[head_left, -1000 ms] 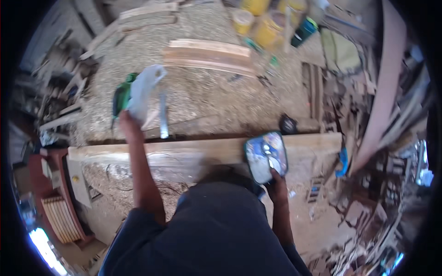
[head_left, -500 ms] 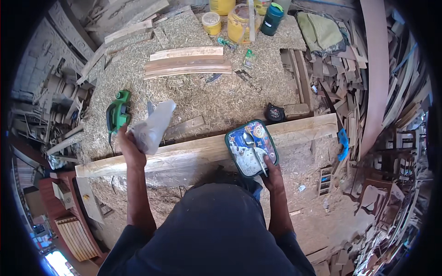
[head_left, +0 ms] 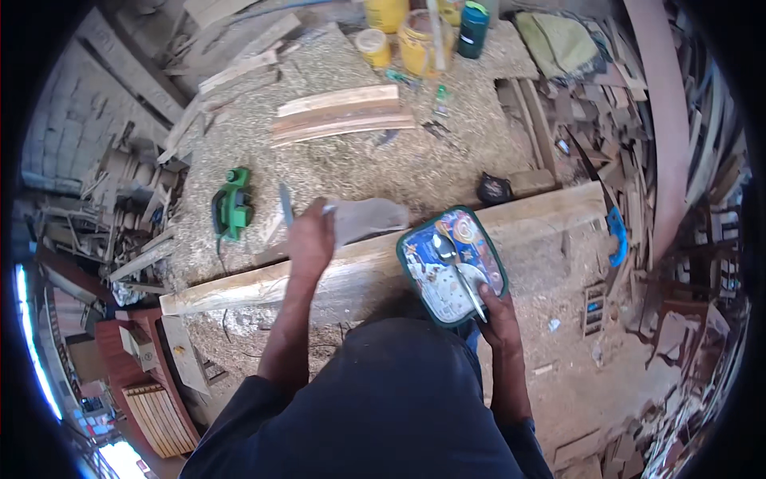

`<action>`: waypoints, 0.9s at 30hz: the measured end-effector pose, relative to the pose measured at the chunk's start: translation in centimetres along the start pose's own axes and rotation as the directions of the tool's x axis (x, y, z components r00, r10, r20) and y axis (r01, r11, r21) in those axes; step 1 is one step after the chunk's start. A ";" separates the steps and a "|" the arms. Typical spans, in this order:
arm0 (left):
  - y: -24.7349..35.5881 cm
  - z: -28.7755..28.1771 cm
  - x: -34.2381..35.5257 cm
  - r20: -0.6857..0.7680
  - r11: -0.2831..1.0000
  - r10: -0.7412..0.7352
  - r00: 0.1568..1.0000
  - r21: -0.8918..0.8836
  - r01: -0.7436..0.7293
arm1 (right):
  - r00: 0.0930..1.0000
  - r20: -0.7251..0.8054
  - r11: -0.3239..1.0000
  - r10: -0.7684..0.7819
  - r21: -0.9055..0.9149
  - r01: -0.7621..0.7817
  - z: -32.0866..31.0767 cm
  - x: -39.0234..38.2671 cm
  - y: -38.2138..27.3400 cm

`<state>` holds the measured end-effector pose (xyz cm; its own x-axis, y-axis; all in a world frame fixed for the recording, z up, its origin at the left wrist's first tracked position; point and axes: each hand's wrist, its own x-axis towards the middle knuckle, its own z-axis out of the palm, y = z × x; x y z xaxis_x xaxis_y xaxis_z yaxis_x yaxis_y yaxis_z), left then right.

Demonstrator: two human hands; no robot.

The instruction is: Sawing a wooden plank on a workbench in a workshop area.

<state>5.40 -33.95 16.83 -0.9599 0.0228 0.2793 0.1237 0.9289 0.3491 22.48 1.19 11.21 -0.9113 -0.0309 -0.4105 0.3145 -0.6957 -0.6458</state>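
Note:
My left hand (head_left: 312,233) is closed on one end of a whitish, see-through plastic bag (head_left: 369,221), which trails to the right above the long plank (head_left: 351,259). In my right hand (head_left: 499,316) is a rectangular food container (head_left: 412,281) with a dark green rim and a colourful patterned lid, gripped at its lower right corner. A metal spoon (head_left: 459,267) lies slantwise on the lid, its handle end by my right thumb. Left of my left hand, a green electric planer (head_left: 233,205) rests on the shavings-covered bench.
Several wooden strips (head_left: 343,114) lie on the bench. Yellow tubs (head_left: 416,48) and a dark green tumbler (head_left: 473,30) stand at the back. A black tape measure (head_left: 494,188) sits beyond the plank. At right, a blue-handled saw (head_left: 615,235) hangs near piled offcuts.
My left hand has swung right with the plastic bag, which now stretches toward the container. The whole view has shifted slightly. My right hand keeps its hold on the container.

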 end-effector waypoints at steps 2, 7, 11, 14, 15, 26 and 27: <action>1.8 -0.2 -0.1 0.014 0.996 0.008 1.000 -0.090 -0.007 | 1.000 0.029 1.000 -0.005 -0.003 0.005 1.1 -0.4 -0.5; 5.0 -0.2 -1.4 0.172 0.886 -0.028 0.985 -0.452 0.105 | 0.997 0.053 0.998 0.061 0.000 -0.062 3.2 -1.3 -0.3; 5.4 1.0 -1.9 0.207 0.803 0.079 0.975 -0.593 0.061 | 0.993 0.056 0.993 0.104 0.047 -0.107 3.6 -1.5 0.6; 4.4 1.6 -1.8 0.283 0.675 0.095 0.955 -0.723 0.147 | 0.983 0.055 0.980 0.175 0.087 -0.180 3.2 -1.5 0.6; 4.0 1.8 -1.7 0.313 0.601 0.107 0.944 -0.776 0.190 | 0.985 0.065 0.986 0.158 0.053 -0.161 3.0 -1.5 0.4; 4.4 3.1 0.5 0.393 0.685 0.240 0.888 -0.716 0.131 | 0.984 0.114 0.989 0.134 -0.085 -0.125 1.4 -2.0 -1.4; 4.6 2.9 0.5 0.385 0.651 0.309 0.870 -0.753 0.102 | 0.984 0.118 0.990 0.136 -0.064 -0.129 1.3 -2.0 -1.3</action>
<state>4.75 -28.55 16.00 -0.8937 0.4487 0.0063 0.1715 0.3285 0.9288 23.54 1.18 13.71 -0.8849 -0.2100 -0.4157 0.4461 -0.6386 -0.6270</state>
